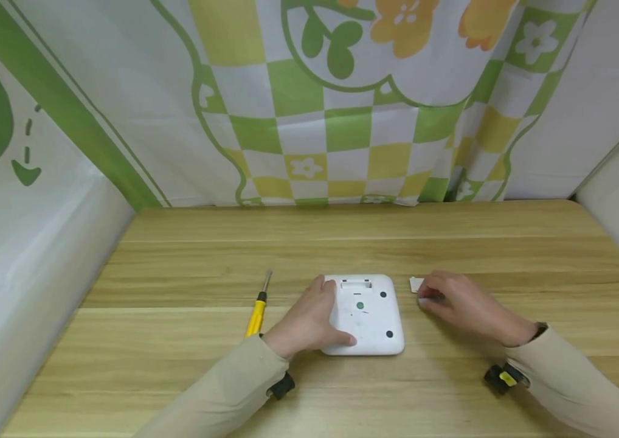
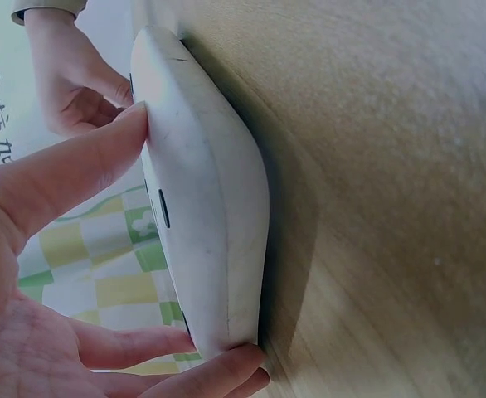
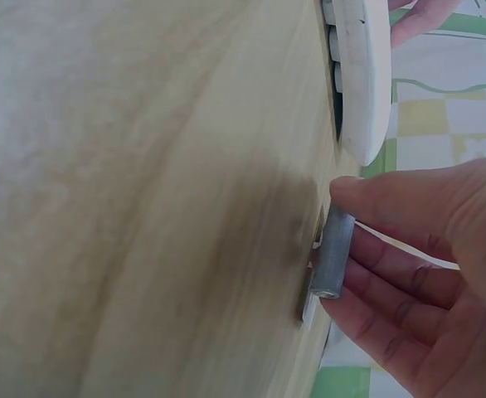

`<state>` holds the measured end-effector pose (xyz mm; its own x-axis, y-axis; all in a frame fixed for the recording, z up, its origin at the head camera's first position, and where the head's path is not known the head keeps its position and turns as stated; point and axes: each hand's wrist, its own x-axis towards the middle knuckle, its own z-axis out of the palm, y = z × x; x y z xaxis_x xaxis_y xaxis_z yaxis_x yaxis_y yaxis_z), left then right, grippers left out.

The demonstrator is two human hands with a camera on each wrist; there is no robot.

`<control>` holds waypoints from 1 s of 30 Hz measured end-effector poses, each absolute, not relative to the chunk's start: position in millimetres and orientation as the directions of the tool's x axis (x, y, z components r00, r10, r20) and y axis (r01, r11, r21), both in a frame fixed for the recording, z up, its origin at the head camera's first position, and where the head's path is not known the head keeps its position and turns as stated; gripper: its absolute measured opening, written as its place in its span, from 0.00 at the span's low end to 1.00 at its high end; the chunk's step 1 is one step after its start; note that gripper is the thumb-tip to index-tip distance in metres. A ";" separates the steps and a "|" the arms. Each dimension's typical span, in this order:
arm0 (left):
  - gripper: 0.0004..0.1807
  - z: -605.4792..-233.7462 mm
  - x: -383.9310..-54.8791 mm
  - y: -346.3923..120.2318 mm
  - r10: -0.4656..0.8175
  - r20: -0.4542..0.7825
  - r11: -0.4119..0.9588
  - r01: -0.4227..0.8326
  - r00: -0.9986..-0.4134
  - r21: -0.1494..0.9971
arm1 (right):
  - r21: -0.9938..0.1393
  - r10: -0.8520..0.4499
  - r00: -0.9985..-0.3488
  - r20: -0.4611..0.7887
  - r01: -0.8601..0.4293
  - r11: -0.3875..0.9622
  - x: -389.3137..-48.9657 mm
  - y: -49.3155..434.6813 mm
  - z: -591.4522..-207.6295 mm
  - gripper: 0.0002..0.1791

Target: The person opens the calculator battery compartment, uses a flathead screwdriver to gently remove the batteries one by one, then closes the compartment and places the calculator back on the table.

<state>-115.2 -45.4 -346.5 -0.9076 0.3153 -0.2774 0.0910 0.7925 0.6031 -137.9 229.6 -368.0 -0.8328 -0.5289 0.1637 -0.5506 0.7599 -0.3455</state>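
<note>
A white calculator [image 1: 372, 322] lies face down on the table, its battery compartment [image 1: 356, 285] uncovered at the far edge. My left hand [image 1: 309, 316] grips it from the left side, thumb on the near part and fingers at the far corner. In the right wrist view, grey keys [image 3: 334, 46] show under its edge. To the right, my right hand [image 3: 417, 265] pinches a grey cylindrical battery [image 3: 334, 253] between thumb and fingers, just above the table. A small white battery cover [image 1: 415, 285] lies beside that hand, partly hidden by it.
A screwdriver [image 1: 256, 316] with a yellow handle lies left of the calculator, its tip pointing away; the left forearm covers its near end. Behind the wooden table [image 1: 178, 261] hangs a green and yellow checked curtain [image 1: 348, 128].
</note>
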 end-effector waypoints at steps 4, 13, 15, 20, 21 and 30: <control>0.55 -346.3 -115.2 -45.6 0.318 -0.276 0.792 0.094 -0.907 0.603 | -0.346 -0.538 -0.829 0.152 -0.555 0.757 -136.1 232.1 -368.0 0.04; 0.55 -347.0 -115.4 -45.7 0.325 -0.269 0.795 0.109 -0.906 0.596 | -0.359 -0.531 -0.840 0.113 -0.532 0.767 -135.3 237.2 -369.1 0.04; 0.55 -347.2 -115.5 -45.7 0.326 -0.268 0.795 0.110 -0.907 0.596 | -0.359 -0.528 -0.841 0.118 -0.532 0.767 -134.2 239.0 -369.5 0.05; 0.55 -347.2 -115.5 -45.8 0.323 -0.269 0.795 0.105 -0.907 0.598 | -0.365 -0.532 -0.834 0.147 -0.546 0.754 -131.9 243.5 -370.6 0.06; 0.55 -347.2 -115.5 -45.7 0.322 -0.270 0.795 0.105 -0.908 0.597 | -0.365 -0.532 -0.833 0.153 -0.548 0.753 -131.6 244.1 -371.0 0.07; 0.55 -347.0 -115.8 -45.4 0.320 -0.268 0.795 0.103 -0.909 0.598 | -0.368 -0.540 -0.825 0.166 -0.560 0.742 -130.6 246.0 -373.0 0.07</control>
<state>-115.8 -45.4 -347.0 -0.9085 0.3201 -0.2684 0.1034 0.7948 0.5980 -130.6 246.0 -373.0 -0.8250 -0.5403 0.1657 -0.5600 0.7422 -0.3682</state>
